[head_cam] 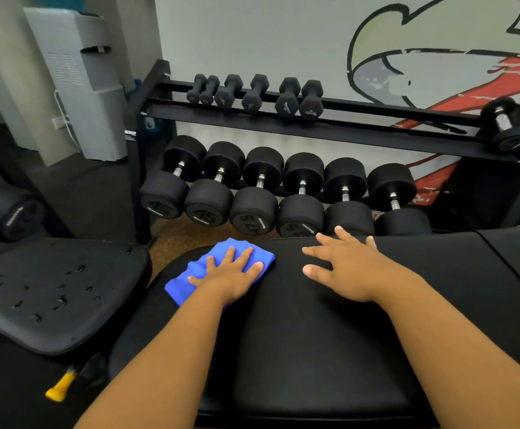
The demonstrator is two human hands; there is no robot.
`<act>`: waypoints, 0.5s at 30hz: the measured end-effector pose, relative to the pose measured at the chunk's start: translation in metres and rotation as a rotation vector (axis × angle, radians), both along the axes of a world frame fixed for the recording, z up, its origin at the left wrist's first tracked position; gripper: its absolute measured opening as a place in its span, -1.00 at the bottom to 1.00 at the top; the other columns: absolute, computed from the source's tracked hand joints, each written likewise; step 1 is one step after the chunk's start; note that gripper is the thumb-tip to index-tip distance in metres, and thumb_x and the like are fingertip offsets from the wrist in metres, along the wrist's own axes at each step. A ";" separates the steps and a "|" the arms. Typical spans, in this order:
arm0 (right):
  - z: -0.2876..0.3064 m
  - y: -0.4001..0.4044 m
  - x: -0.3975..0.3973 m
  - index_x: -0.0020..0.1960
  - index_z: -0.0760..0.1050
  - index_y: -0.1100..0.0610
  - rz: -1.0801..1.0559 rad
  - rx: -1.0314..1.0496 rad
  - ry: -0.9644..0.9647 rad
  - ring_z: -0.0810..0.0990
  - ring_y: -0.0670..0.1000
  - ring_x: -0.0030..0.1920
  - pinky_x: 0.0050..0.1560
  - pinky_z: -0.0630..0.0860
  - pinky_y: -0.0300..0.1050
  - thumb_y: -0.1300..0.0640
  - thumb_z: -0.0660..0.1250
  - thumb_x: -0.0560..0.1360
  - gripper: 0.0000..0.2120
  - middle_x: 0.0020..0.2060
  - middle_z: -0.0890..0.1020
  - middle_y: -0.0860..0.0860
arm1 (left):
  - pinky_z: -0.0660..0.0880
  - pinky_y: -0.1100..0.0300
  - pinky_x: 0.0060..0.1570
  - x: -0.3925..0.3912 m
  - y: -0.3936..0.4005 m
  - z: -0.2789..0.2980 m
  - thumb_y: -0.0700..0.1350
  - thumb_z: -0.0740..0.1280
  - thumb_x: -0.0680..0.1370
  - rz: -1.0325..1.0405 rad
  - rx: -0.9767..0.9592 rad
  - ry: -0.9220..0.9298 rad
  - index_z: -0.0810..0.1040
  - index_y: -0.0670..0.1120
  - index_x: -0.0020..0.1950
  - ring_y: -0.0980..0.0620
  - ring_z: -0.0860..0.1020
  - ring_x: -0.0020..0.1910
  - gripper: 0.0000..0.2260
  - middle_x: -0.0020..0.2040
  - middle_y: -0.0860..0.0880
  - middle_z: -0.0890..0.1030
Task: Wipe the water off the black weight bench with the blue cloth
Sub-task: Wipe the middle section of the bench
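Two hands: both are lying flat on the padded black vinyl weight bench [298,351], fingers straight and spread, nothing clamped.
Left hand [234,278]: it's pressing down on the folded bright-blue microfibre cloth [190,274], palm on top, not pinching it.
Right hand [342,267]: it's resting bare on the bench pad, near the far edge, well apart from the cloth.
Cloth location: it's sitting at the far-left corner of the pad, right under the left hand.
Handling guess: the cloth is looking soft, light and floppy, so flat palm pressure probably beats gripping; the vinyl is likely getting slick where wet.
Water: droplets are beading on the separate black seat pad [54,292] to the left; none are showing on the main pad.
Containers: the black steel dumbbell rack [376,131] is holding small hex dumbbells [255,92] up top and big round ones [209,188] below.
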State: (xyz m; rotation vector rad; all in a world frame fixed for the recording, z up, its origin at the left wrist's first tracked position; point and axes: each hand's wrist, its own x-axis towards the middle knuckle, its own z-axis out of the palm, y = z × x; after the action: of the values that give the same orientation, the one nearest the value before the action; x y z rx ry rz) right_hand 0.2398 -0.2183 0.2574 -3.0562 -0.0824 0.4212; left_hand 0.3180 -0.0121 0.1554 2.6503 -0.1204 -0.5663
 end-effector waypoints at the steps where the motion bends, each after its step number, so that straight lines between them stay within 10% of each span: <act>1: -0.001 0.004 0.001 0.53 0.11 -0.22 0.007 0.011 -0.005 -0.24 0.05 0.56 0.45 -0.22 0.36 -0.29 0.04 0.59 -0.47 0.58 -0.01 -0.10 | -0.13 -0.46 0.33 -0.005 -0.006 0.002 0.38 -0.06 0.53 -0.040 -0.004 -0.008 -0.10 0.42 0.46 -0.12 -0.20 0.54 -0.49 0.56 0.20 -0.15; 15: 0.007 0.011 -0.007 0.49 0.17 -0.25 -0.046 0.075 -0.051 -0.25 -0.04 0.55 0.49 -0.22 0.30 -0.26 0.04 0.59 -0.52 0.57 0.00 -0.17 | -0.16 -0.48 0.30 0.034 0.024 -0.008 0.50 -0.01 0.42 -0.045 -0.052 0.006 -0.09 0.45 0.45 -0.05 -0.21 0.55 -0.38 0.55 0.27 -0.15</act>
State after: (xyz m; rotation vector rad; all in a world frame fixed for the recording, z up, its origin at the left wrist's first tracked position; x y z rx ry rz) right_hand 0.2330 -0.2074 0.2641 -2.9886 -0.0287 0.3291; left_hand 0.3516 0.0119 0.1475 2.6008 -0.1909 -0.5777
